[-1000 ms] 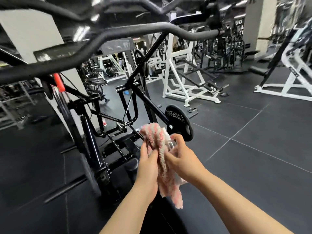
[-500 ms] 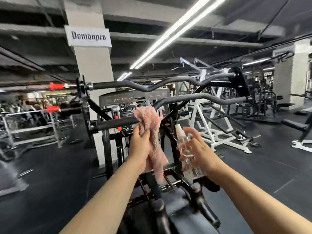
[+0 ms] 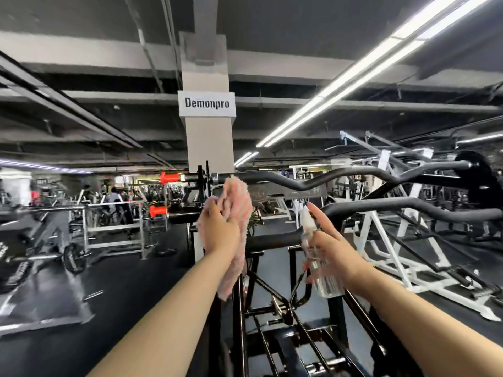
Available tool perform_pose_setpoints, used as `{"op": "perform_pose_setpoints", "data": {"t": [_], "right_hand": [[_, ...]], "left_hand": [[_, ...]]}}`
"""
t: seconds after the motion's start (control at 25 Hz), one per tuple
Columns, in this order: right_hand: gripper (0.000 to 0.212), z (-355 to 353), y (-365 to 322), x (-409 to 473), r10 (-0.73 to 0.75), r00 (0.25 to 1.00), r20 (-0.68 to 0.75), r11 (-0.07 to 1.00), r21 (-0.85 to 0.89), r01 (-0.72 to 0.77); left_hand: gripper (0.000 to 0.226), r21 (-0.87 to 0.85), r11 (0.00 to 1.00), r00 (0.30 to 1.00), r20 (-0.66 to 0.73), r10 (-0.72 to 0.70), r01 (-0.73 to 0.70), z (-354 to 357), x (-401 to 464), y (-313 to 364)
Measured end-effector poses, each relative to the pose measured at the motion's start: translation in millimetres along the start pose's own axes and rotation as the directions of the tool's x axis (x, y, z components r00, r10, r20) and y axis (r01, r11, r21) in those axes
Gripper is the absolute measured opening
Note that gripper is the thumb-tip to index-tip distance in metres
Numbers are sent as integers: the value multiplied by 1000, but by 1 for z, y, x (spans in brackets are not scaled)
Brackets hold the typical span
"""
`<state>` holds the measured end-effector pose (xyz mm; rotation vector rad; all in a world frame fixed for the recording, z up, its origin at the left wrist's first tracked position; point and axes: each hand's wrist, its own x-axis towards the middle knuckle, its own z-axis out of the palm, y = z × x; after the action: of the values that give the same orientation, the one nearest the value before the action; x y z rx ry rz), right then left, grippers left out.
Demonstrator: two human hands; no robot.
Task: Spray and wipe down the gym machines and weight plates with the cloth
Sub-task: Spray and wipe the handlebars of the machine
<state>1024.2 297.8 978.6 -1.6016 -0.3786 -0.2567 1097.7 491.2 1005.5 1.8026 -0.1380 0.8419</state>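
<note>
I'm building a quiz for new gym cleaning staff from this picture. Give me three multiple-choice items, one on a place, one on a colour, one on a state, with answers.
1. Where is the pink-and-white fuzzy cloth?
A. on the floor
B. in the left hand, raised by the black curved handlebar
C. draped over a white frame

2. What colour are the end caps on the bars left of the cloth?
A. orange-red
B. blue
C. green

3. How is the clear plastic spray bottle held?
A. lying on a bench
B. hanging from a hook
C. gripped upright in the right hand

Answers: B, the left hand grips it beside the bar; A, both caps show orange-red; C, fingers wrap it, nozzle up.
</note>
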Motion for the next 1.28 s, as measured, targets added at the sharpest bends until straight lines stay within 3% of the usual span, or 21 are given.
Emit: {"op": "perform_pose_setpoints", "data": {"t": [0.08, 0.2, 0.24, 0.32, 0.44, 0.64, 0.8, 1.04, 1.28], "right_hand": [[69, 3, 3, 36, -36, 999, -7, 999, -31, 36], [65, 7, -4, 91, -152, 988, -23, 976, -163, 146], [63, 11, -8, 111, -196, 980, -29, 954, -235, 184], [64, 22, -16, 146, -248, 969, -20, 892, -394, 220], [72, 46, -20, 190, -248, 968, 35, 836, -497, 232], [70, 79, -18, 231, -264, 964, -41, 698, -698, 162], [63, 98, -17, 249, -244, 968, -52, 786, -595, 166], [49, 99, -7, 254, -246, 963, -110, 821, -552, 147], [70, 46, 1, 255, -237, 947, -217, 828, -555, 80]], "left_hand": [[53, 291, 953, 988, -99, 121, -88, 1, 23, -2], [68, 622, 737, 901, -113, 418, -264, -2, 62, -5], [73, 679, 665, 883, -54, 467, -310, -5, 73, -7], [75, 700, 619, 885, 40, 464, -356, -7, 88, -15], [69, 768, 515, 850, 70, 523, -380, -5, 99, -26], [76, 748, 572, 892, 60, 448, -337, -4, 99, -32], [83, 760, 543, 887, 93, 452, -356, -2, 103, -39], [78, 767, 532, 889, 106, 446, -358, -2, 105, -40], [75, 784, 519, 889, 89, 449, -340, 1, 105, -40]]}}
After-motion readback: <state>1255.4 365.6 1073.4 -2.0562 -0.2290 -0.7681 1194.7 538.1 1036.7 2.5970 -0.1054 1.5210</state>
